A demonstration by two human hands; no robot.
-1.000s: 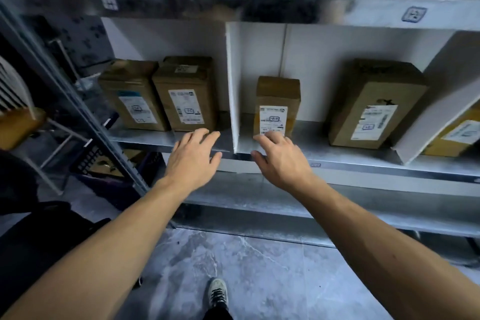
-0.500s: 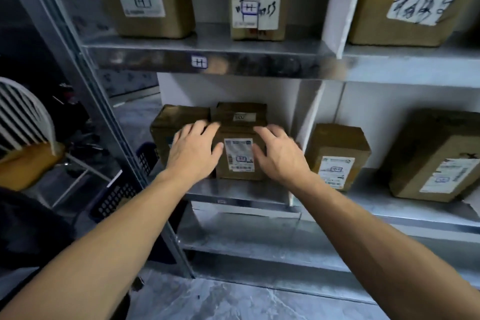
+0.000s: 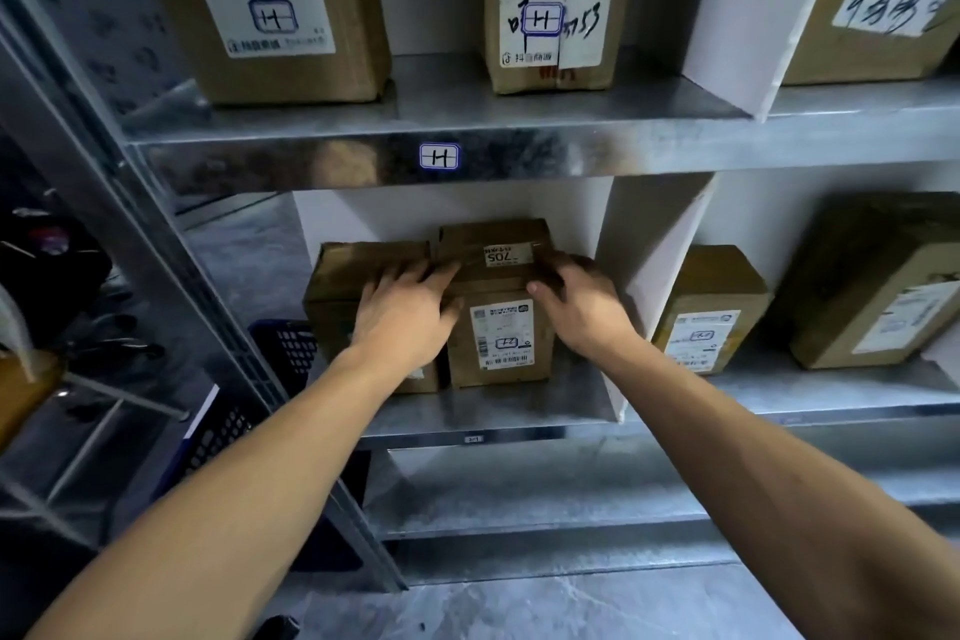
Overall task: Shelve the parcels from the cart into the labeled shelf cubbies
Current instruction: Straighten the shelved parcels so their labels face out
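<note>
A brown parcel (image 3: 501, 338) with a white label and a "705" sticker on top stands in the lower-left cubby of the metal shelf (image 3: 483, 413). My left hand (image 3: 408, 322) grips its left front edge, with the fingers lying over the gap to a second brown parcel (image 3: 337, 286) beside it. My right hand (image 3: 584, 309) holds the upper right corner, thumb on the front face and fingers curled round the side. An "H" label (image 3: 439, 156) marks the shelf rim above this cubby.
A white divider (image 3: 641, 276) closes the cubby on the right; beyond it stand two more parcels (image 3: 709, 312). Parcels marked H (image 3: 270, 10) sit on the shelf above. A blue perforated basket (image 3: 283, 346) and a chair frame (image 3: 78, 411) are at left.
The view has closed in on the lower-left cubby. Both hands went from hovering open at the shelf edge to reaching in and taking hold of the labelled parcel from either side.
</note>
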